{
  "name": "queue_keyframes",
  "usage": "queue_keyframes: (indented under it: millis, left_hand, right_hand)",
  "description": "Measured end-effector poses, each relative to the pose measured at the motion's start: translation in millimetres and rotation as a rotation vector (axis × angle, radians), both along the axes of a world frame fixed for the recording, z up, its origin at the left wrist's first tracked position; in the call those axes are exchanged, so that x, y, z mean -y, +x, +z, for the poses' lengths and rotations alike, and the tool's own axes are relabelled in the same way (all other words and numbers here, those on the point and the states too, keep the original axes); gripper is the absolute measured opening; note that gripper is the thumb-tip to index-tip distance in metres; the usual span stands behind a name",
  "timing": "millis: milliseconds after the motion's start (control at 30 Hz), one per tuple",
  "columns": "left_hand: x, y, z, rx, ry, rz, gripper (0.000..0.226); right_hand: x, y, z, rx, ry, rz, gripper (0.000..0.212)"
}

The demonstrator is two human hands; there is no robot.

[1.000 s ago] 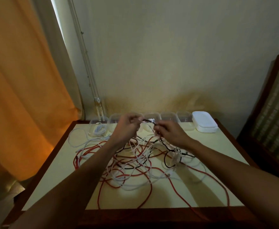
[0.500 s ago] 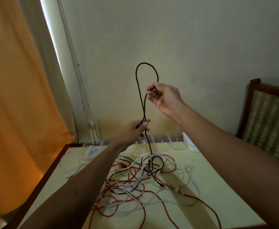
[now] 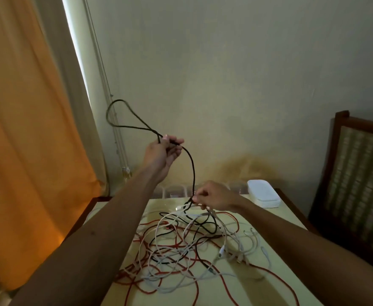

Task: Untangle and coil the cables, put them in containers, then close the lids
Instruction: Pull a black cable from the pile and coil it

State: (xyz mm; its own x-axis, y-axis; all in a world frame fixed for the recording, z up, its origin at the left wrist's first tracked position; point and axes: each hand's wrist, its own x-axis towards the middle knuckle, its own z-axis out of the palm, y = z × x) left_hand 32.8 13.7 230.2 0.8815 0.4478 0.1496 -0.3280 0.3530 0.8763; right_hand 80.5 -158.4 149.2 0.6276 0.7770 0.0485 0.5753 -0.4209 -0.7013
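Observation:
A black cable point(image 3: 191, 166) rises from a tangle of red, white and black cables point(image 3: 181, 244) on the pale table point(image 3: 276, 272). My left hand point(image 3: 163, 151) is raised above the table and grips the black cable, with a loop of it standing up and to the left. My right hand point(image 3: 214, 197) is low over the far part of the tangle and pinches the same black cable where it leaves the heap. Clear containers point(image 3: 176, 191) line the table's far edge, partly hidden behind my arms. A stack of white lids point(image 3: 262, 193) sits at the far right.
An orange curtain point(image 3: 26, 129) hangs on the left. A wooden chair with a woven back point(image 3: 357, 184) stands close to the table's right side. The wall is right behind the table.
The hands have swapped heights: my left hand rose and now holds the loop, my right hand dropped to the tangle. The loop swung to the left.

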Motion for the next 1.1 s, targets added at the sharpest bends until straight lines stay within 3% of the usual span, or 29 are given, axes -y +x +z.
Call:
queue_keyframes:
  millis: [167,200,333,400,467,567,667,733,833,967,1033,1100]
  left_hand:
    - [-6,-7,-20,-0.139,0.125,-0.007,0.033]
    - [-5,-8,-26,-0.14,0.108,-0.017,0.032]
    - [-3,-7,-24,-0.002,-0.198,-0.113,0.033]
    - [-1,-5,-16,0.086,-0.364,-0.153,0.035]
    - [-1,-5,-13,0.106,-0.397,-0.161,0.036]
    - [-2,-12,-27,-0.097,-0.186,-0.159,0.035]
    - [7,-28,-58,-0.349,0.429,-0.121,0.036]
    - [14,-35,-84,-0.355,0.753,-0.114,0.032]
    - [13,-35,-119,-0.336,0.999,-0.178,0.034]
    - [-1,-37,-156,-0.489,1.274,-0.137,0.031]
    - [-7,-39,-172,-0.558,1.243,-0.107,0.032]
    - [-11,-39,-174,-0.589,1.041,-0.043,0.033]
  right_hand:
    - [-4,7,26,-0.188,0.342,-0.182,0.015]
    - [-3,8,31,-0.202,0.326,-0.159,0.014]
    - [-8,6,11,-0.151,0.018,0.019,0.047]
    - [-12,3,-8,-0.109,0.01,0.004,0.035]
    - [-14,2,-17,-0.079,0.058,-0.067,0.021]
    - [-12,1,-12,-0.15,0.196,-0.138,0.019]
    - [-15,0,6,-0.37,0.469,-0.27,0.021]
    - [-19,0,20,-0.455,0.585,-0.346,0.021]
    - [-23,-3,35,-0.657,0.79,-0.37,0.023]
    - [-11,10,54,-1.021,1.245,-0.41,0.026]
    - [-3,12,59,-0.999,1.236,-0.449,0.026]
    - [0,11,57,-0.974,1.143,-0.454,0.027]
